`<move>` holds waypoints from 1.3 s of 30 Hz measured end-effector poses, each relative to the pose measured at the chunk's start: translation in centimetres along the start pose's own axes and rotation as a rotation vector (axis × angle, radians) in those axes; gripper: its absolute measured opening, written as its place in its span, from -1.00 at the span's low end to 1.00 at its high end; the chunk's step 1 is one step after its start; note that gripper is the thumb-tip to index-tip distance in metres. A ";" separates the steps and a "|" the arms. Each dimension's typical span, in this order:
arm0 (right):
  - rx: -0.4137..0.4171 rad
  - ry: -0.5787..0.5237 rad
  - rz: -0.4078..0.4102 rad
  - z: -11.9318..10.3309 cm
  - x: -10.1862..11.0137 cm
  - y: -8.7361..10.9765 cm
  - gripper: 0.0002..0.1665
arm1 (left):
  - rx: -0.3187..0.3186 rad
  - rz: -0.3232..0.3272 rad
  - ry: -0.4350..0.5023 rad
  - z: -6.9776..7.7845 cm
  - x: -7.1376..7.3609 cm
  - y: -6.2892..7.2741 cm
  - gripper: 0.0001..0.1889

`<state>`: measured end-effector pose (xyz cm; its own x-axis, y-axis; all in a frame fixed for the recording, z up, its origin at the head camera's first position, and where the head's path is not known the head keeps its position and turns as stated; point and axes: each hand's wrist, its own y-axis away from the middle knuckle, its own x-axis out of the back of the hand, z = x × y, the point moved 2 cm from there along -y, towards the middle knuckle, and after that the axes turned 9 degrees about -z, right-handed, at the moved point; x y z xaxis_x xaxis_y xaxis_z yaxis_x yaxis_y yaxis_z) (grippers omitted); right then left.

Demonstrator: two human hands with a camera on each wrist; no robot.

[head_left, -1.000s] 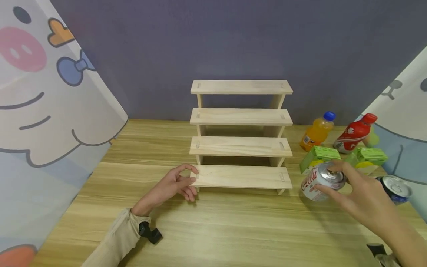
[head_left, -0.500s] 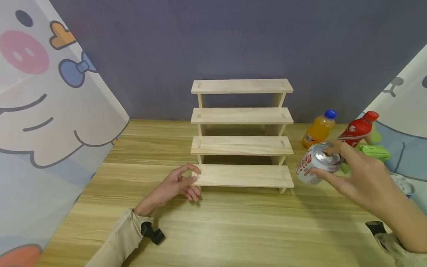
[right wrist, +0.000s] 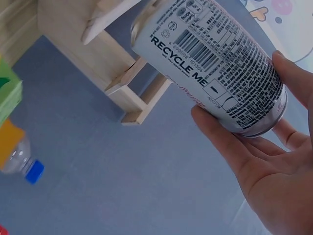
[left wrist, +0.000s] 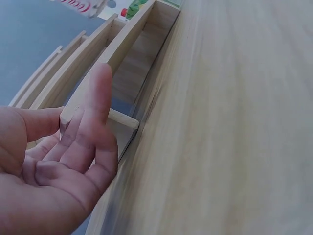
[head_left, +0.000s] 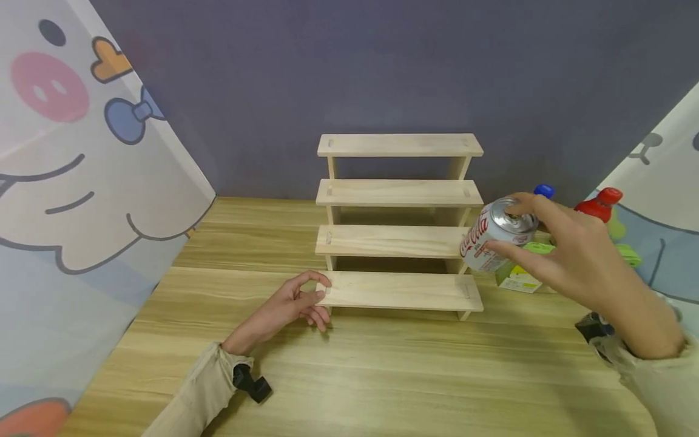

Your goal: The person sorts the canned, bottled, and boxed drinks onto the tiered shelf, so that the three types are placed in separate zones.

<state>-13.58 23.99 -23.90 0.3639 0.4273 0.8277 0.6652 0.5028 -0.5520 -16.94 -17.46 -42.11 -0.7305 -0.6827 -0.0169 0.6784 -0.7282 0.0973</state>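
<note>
My right hand (head_left: 581,252) grips a white and silver Coca-Cola can (head_left: 488,240) near its top, thumb on the near side. Held tilted in the air, the can overlaps the right ends of the middle tiers in the head view. Its printed back, with a barcode, faces the right wrist view (right wrist: 205,63). A pale wooden four-tier stepped shelf (head_left: 398,290) stands on the table against the dark backdrop. My left hand (head_left: 286,306) pinches the left end of its lowest board; in the left wrist view the thumb and fingers (left wrist: 100,93) are around that board's corner.
Right of the shelf are a blue-capped orange drink bottle (right wrist: 17,156), a red-capped bottle (head_left: 597,205) and green juice cartons (head_left: 519,280), partly hidden by my right hand. Cartoon-printed panels (head_left: 109,200) flank the wood-grain table (head_left: 382,376).
My right hand has lifted the can from beside the cartons and carried it up and left to the shelf's right side. My left hand keeps its place on the lowest board.
</note>
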 end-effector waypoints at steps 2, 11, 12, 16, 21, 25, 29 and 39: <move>-0.012 -0.022 -0.001 0.1 0.0 -0.7 -0.13 | -0.001 0.000 -0.009 0.0 0.0 0.0 -0.66; 0.021 -0.084 -0.021 -0.1 -0.3 -3.7 -0.26 | -0.002 0.010 -0.025 -0.2 -0.3 -0.2 -0.65; 0.024 -0.087 -0.016 -0.1 -0.4 -4.0 -0.26 | -0.004 0.010 -0.025 -0.2 -0.4 -0.2 -0.65; 0.062 -0.119 0.025 0.0 -0.7 -5.2 -0.34 | -0.016 0.005 -0.021 -0.2 -0.3 -0.2 -0.66; 0.062 -0.113 0.017 -0.2 -0.7 -6.5 -0.31 | -0.011 0.009 -0.011 -0.2 -0.2 -0.3 -0.66; 0.040 -0.132 -0.003 -0.5 -0.8 -7.3 -0.31 | 0.002 0.012 0.003 -0.3 -0.1 -0.4 -0.66; 0.052 -0.176 0.025 -0.7 -1.0 -8.3 -0.35 | 0.013 0.003 0.030 -0.2 -0.1 -0.3 -0.65; 0.061 -0.245 0.062 -0.9 -1.4 -11.3 -0.45 | -0.028 -0.035 0.068 -0.5 0.0 -0.2 -0.69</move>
<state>-21.00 17.00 -18.68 0.2292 0.6241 0.7469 0.6032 0.5112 -0.6123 -16.97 -17.34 -42.64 -0.7476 -0.6583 -0.0877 0.6548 -0.7527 0.0678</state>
